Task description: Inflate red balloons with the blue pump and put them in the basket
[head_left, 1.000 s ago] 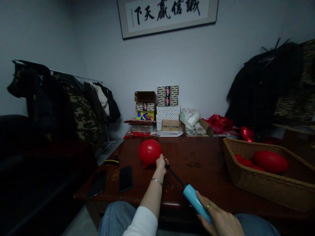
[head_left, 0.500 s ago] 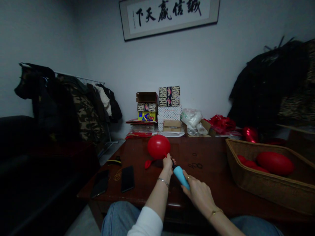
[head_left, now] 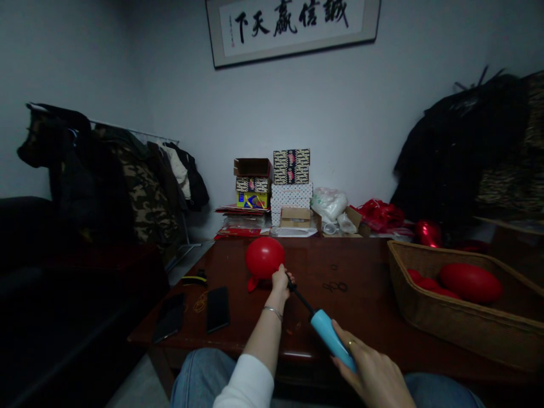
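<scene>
A partly inflated red balloon (head_left: 265,258) is above the table, its neck at the fingers of my left hand (head_left: 280,283). Those fingers are closed around the balloon's neck and the black nozzle end of a hand pump. My right hand (head_left: 365,362) is wrapped round the pump's light-blue barrel (head_left: 331,339). Between the two hands a black rod shows, drawn out of the barrel. A small limp red balloon (head_left: 252,284) is just below the inflated one. How the neck fits on the nozzle is hidden by my left fingers.
On the right stands a wicker basket (head_left: 463,323) holding red balloons (head_left: 471,283). Black rings (head_left: 335,287) lie mid-table. Two dark phones (head_left: 217,309), yellow rubber bands (head_left: 199,302) and a black-and-yellow hair clip (head_left: 194,279) lie at left. Stacked boxes (head_left: 291,195) stand at the back.
My right hand has pulled the blue barrel down and right, away from my left hand, exposing the black rod. The balloon and left hand shifted slightly left.
</scene>
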The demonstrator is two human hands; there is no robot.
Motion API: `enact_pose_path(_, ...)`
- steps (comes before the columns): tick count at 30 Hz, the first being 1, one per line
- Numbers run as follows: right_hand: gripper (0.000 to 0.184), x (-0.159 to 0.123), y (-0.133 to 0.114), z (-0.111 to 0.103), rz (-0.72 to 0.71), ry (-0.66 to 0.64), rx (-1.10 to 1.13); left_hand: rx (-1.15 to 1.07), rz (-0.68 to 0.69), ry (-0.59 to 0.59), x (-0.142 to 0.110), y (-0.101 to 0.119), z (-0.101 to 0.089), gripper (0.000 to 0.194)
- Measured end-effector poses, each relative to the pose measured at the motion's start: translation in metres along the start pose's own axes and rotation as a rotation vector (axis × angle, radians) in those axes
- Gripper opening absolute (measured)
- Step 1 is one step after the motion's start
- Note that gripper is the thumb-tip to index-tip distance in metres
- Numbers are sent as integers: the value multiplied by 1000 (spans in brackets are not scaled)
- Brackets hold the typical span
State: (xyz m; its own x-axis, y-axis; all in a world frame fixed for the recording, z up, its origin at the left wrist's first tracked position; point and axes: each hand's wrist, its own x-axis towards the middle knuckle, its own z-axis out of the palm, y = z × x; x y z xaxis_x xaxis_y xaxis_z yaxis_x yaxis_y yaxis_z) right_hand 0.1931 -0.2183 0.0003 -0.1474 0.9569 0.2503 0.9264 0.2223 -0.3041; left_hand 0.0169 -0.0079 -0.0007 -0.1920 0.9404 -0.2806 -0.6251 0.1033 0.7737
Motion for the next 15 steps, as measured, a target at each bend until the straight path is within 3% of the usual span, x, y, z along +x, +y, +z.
enact_pose_path(7,52,-11,5,-6,5,3,25,7,-9,5,-1,1,1,25)
enact_pose_path(15,50,36,-35,-7,46,-5,-98,12,-25,-18,-2,-1,9,24)
